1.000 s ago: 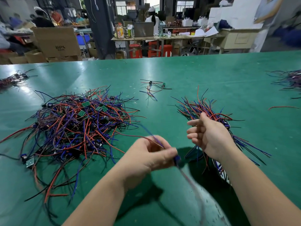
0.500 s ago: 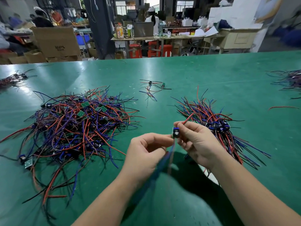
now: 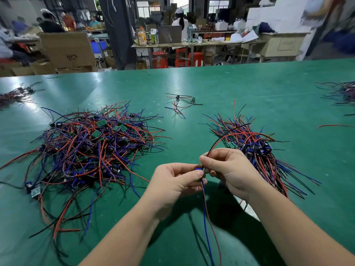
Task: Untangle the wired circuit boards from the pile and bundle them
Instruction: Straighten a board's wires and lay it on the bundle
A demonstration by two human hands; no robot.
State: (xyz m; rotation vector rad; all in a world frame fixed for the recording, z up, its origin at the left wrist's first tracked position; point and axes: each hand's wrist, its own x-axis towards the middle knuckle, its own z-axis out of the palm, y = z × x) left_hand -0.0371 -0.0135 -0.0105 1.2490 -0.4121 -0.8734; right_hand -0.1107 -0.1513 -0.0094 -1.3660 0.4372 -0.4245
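Wired board (image 3: 199,169), pulled clear of the pile (image 3: 92,150), is now pinched by left hand (image 3: 172,182) and right hand (image 3: 230,169) near the tabletop's (image 3: 230,83) front edge, apparently ready for the bundle (image 3: 255,148).

Only one cam, wide-angle, on the person's head, looking forward and down at the green table (image 3: 240,87) up close; workbench (image 3: 194,44) along the frame's top.

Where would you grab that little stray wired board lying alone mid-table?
Probably from above, pinching the stray wired board at its dark hub where the wires meet; the thin ends splay flat on the table and offer little.
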